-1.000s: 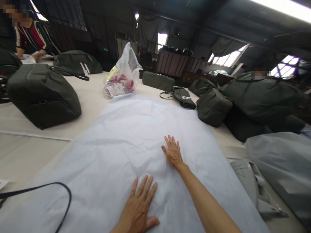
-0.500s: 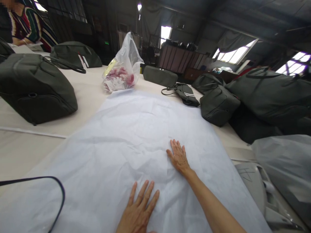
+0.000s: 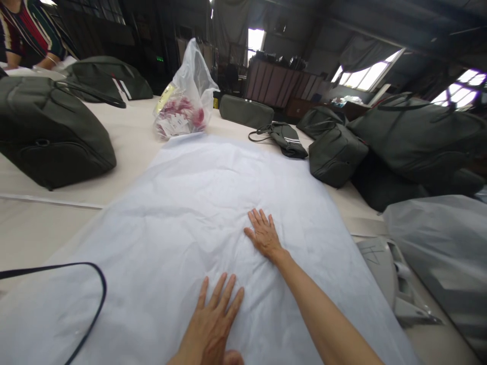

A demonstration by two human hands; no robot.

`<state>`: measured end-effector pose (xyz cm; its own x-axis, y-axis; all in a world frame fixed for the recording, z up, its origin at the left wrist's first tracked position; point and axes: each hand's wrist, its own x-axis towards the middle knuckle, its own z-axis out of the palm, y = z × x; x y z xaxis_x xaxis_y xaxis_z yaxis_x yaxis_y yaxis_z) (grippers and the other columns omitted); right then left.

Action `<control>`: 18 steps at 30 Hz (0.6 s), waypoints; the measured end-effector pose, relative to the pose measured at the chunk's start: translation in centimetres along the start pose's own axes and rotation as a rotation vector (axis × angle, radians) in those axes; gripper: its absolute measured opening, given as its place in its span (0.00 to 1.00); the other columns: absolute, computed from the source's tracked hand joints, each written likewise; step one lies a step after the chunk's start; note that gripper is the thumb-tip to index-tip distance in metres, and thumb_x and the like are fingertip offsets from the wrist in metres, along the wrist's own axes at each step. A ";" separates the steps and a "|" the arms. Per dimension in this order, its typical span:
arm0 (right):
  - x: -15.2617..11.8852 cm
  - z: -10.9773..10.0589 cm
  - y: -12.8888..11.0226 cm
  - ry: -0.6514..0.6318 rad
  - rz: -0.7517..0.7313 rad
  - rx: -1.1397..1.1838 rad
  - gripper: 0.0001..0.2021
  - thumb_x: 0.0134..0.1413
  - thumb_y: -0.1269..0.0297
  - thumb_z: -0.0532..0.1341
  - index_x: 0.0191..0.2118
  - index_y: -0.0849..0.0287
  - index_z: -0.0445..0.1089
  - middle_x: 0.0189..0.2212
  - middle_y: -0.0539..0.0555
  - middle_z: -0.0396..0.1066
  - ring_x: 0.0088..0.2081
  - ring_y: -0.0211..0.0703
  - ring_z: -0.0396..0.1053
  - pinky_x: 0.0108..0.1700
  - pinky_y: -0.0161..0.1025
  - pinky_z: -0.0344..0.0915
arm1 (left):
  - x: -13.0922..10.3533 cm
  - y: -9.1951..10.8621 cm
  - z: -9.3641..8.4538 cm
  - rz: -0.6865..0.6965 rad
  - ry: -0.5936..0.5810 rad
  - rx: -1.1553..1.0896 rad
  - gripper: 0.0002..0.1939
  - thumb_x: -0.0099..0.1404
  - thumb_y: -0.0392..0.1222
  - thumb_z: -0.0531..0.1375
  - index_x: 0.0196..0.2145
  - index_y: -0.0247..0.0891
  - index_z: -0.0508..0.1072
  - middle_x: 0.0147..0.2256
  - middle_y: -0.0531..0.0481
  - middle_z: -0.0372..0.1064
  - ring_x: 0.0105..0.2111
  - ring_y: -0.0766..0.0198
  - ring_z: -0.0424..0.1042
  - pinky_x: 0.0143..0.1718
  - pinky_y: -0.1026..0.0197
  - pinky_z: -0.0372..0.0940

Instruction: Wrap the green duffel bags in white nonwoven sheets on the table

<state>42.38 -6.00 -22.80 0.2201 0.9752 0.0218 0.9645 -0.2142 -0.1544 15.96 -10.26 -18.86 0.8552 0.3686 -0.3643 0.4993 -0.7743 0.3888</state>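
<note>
A large white sheet (image 3: 182,203), thin and wrinkled, is spread over the table in front of me. My left hand (image 3: 213,322) lies flat on its near part, fingers spread. Farther out and to the right, my right hand (image 3: 264,235) also presses flat on the sheet with the fingers apart. Small creases run between and around the two hands. Neither hand grips anything. A dark strap (image 3: 99,284) loops over the sheet's left side, its other end out of view.
Dark green bags (image 3: 53,132) stand at left, more bags (image 3: 337,154) at right. A clear plastic bag (image 3: 186,101) with red contents sits beyond the sheet. A grey machine part (image 3: 380,268) and translucent plastic (image 3: 437,243) lie at right. A person in striped clothing (image 3: 34,30) is far left.
My right hand has slid left and slightly away across the sheet. My left hand stays flat in nearly the same place. The camera view has shifted slightly.
</note>
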 end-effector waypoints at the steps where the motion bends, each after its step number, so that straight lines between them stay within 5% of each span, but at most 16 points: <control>1: 0.0 0.0 0.0 -0.004 0.002 0.004 0.31 0.67 0.47 0.44 0.69 0.57 0.46 0.70 0.53 0.40 0.70 0.50 0.33 0.68 0.58 0.31 | -0.1 0.3 -0.3 -0.005 -0.003 -0.007 0.55 0.48 0.59 0.70 0.67 0.48 0.48 0.68 0.39 0.35 0.67 0.37 0.35 0.62 0.24 0.33; 5: 0.7 -0.7 -0.1 -0.037 0.023 0.060 0.31 0.67 0.46 0.46 0.69 0.56 0.47 0.70 0.54 0.42 0.70 0.51 0.35 0.68 0.58 0.31 | 0.0 1.2 -0.1 0.012 0.028 -0.035 0.42 0.57 0.59 0.64 0.65 0.46 0.57 0.67 0.40 0.45 0.67 0.42 0.42 0.65 0.31 0.39; 10: -1.3 -4.5 -0.9 0.050 0.045 0.238 0.31 0.69 0.49 0.41 0.69 0.64 0.47 0.69 0.62 0.45 0.69 0.54 0.38 0.67 0.58 0.38 | 0.9 1.2 2.4 0.000 0.093 0.022 0.38 0.59 0.59 0.61 0.64 0.44 0.59 0.67 0.38 0.50 0.67 0.40 0.45 0.63 0.28 0.40; 13: -7.9 -6.1 -2.4 0.117 -0.043 0.212 0.29 0.68 0.54 0.47 0.69 0.60 0.48 0.69 0.58 0.43 0.70 0.51 0.37 0.68 0.54 0.36 | 1.2 1.2 2.7 -0.009 0.155 0.059 0.33 0.61 0.54 0.61 0.62 0.45 0.61 0.66 0.40 0.53 0.66 0.42 0.47 0.63 0.29 0.42; 16: -16.9 -5.6 -4.3 0.083 -0.200 0.213 0.26 0.59 0.57 0.57 0.63 0.51 0.61 0.64 0.54 0.58 0.66 0.53 0.52 0.67 0.52 0.48 | 1.2 1.5 1.7 -0.031 0.157 0.061 0.27 0.64 0.44 0.56 0.61 0.45 0.63 0.64 0.42 0.56 0.65 0.47 0.51 0.62 0.33 0.47; 18: -22.0 -5.1 -5.3 0.132 -0.105 0.233 0.25 0.54 0.55 0.61 0.58 0.51 0.68 0.59 0.55 0.66 0.61 0.56 0.60 0.63 0.52 0.57 | 1.1 1.9 0.6 -0.042 0.156 0.068 0.28 0.64 0.39 0.54 0.61 0.44 0.61 0.63 0.42 0.58 0.64 0.50 0.54 0.62 0.36 0.51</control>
<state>33.15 -26.56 -17.45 0.1521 0.9727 0.1755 0.9270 -0.0788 -0.3668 17.72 -11.59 -19.01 0.8474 0.4731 -0.2411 0.5294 -0.7876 0.3153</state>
